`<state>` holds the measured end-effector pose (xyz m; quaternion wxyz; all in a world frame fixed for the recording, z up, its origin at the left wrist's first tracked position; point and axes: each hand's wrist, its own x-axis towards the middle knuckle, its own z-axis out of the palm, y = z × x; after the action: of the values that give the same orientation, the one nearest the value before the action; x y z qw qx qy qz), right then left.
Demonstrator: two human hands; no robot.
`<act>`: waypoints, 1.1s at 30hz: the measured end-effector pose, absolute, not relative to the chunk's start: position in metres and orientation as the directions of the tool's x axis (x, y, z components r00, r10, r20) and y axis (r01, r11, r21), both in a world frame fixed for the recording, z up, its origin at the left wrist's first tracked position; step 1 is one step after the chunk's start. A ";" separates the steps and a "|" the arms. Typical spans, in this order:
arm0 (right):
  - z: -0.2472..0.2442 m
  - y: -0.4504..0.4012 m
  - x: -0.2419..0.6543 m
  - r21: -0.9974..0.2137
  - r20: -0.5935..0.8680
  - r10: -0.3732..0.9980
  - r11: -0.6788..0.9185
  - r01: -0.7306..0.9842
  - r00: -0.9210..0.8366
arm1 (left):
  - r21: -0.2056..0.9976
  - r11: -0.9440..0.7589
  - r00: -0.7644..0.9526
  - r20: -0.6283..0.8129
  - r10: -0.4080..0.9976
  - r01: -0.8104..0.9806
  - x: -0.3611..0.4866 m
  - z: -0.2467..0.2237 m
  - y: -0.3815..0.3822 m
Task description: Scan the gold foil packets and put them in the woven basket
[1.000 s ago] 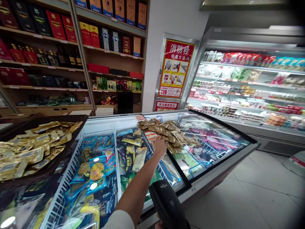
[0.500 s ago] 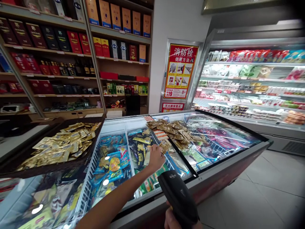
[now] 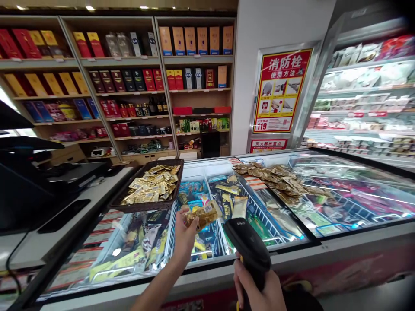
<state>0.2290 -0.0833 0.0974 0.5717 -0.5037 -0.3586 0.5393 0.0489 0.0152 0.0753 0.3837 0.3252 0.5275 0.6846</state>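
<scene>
Between the thumb and fingers of my left hand [image 3: 185,235] is a gold foil packet [image 3: 203,215], held above the freezer with a pale label facing up. My right hand [image 3: 259,283] is wrapped round the handle of a black barcode scanner [image 3: 248,244], whose head points toward the packet side. To the left, a dark woven tray [image 3: 147,207] bears a heap of gold packets [image 3: 154,185]. A second pile of gold packets [image 3: 282,179] lies on the freezer's glass lid to the right.
The chest freezer [image 3: 301,255] holds wire baskets of wrapped frozen goods [image 3: 227,201]. A counter with a dark monitor [image 3: 24,172] stands left. Shelves of boxed bottles [image 3: 129,80] line the back wall, a red poster [image 3: 282,93] beside them. A chilled display [image 3: 366,103] is at right.
My left hand has drawn back from the right-hand pile toward the left with a gold packet. The scanner has tilted beside it, and my view has swung left.
</scene>
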 end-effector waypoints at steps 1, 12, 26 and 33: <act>0.100 -0.082 0.226 -0.972 -0.116 0.983 -0.083 -0.220 0.139 | 0.961 -0.136 -0.487 0.001 0.873 -0.242 0.041 0.088 0.011; 0.134 -0.084 0.220 -0.983 0.038 0.999 0.042 -0.176 0.028 | 0.900 -0.224 -0.447 0.038 0.894 -0.373 0.007 0.147 0.013; 0.150 -0.092 0.235 -0.991 0.010 0.997 0.000 -0.130 -0.080 | 0.872 -0.318 -0.536 0.077 0.840 -0.372 0.007 0.144 0.024; 0.144 -0.092 0.234 -0.988 -0.014 0.995 -0.030 -0.152 -0.102 | 0.855 -0.264 -0.482 0.019 0.876 -0.446 0.008 0.147 0.024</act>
<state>0.2335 -0.0917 0.1439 0.5056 -0.4398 -0.4792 0.5669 0.0078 0.0238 0.1473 0.4393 0.2568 0.4182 0.7524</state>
